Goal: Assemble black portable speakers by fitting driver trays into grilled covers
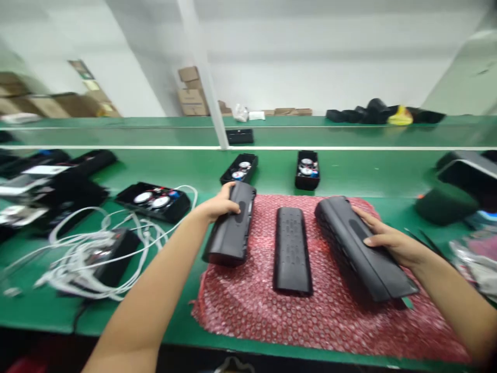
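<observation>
My left hand [223,203] grips a black speaker housing [230,235] from its far end, thumb on top, over the left edge of the red bubble wrap [248,311]. On the right, my right hand [382,239] is closed around a larger black speaker housing [357,243], which is tilted above the wrap. Between the two lies a flat black panel [292,251] with rows of small raised marks. The undersides of both held housings are hidden, as are most fingertips.
Open black housings with round speaker drivers stand behind the wrap, one on the left [240,168], one on the right [307,170]. Tangled white cables [97,254] cover the bench at left beside another open housing [153,201]. A dark green rounded object [446,203] sits at right.
</observation>
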`<state>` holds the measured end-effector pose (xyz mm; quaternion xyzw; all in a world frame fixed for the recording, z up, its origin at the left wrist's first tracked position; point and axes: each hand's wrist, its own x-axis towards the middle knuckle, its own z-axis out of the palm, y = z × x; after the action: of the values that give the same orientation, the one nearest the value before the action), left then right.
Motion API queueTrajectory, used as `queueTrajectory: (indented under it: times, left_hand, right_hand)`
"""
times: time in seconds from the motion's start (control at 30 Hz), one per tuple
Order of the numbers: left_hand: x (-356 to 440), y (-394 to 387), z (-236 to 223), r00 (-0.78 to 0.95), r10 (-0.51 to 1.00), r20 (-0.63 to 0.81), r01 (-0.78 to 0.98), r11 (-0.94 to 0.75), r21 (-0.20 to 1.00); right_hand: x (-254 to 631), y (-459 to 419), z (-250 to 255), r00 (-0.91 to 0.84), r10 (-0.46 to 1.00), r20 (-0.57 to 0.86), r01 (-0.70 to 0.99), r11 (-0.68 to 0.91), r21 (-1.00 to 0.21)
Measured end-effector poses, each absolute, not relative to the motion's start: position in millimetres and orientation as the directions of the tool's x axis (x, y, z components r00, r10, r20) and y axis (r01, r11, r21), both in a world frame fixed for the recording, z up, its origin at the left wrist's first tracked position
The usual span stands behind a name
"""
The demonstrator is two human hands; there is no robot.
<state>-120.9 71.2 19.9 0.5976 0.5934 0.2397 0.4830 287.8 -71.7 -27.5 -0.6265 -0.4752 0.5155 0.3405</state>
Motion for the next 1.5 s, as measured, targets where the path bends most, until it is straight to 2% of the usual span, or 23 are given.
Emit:
queueTrajectory:
  times: [0.2, 0.57, 0.87, 0.97, 1.2, 1.5]
  left_hand:
    - [-133, 73, 15, 0.241, 0.919, -0.312, 0.387, 0.204, 0.899]
    - [-130, 73, 9, 0.201, 0.926, -0.318, 0.375, 0.227, 0.899]
    - [-125, 70, 9, 0.138, 0.951, -0.277, 0.419, 0.198, 0.886]
    - [-123, 70, 8, 0.092, 0.961, -0.26, 0.425, 0.198, 0.883]
    - [-119, 73, 11, 0.064, 0.942, -0.329, 0.429, 0.272, 0.861]
    - [-131, 71, 5, 0.193, 0.946, -0.26, 0.395, 0.168, 0.903]
  right_hand:
    - [286, -71, -33, 0.103, 0.916, -0.389, 0.118, -0.399, -0.909]
    - [280, -75, -24, 0.19, 0.881, -0.433, 0.168, -0.464, -0.87]
    - [293, -71, -39, 0.095, 0.927, -0.362, 0.125, -0.372, -0.92]
    - [291, -72, -37, 0.097, 0.925, -0.368, 0.116, -0.378, -0.919]
    - [291, -74, -36, 0.132, 0.901, -0.414, 0.049, -0.423, -0.905]
    - [282, -73, -28, 0.22, 0.875, -0.431, 0.057, -0.452, -0.89]
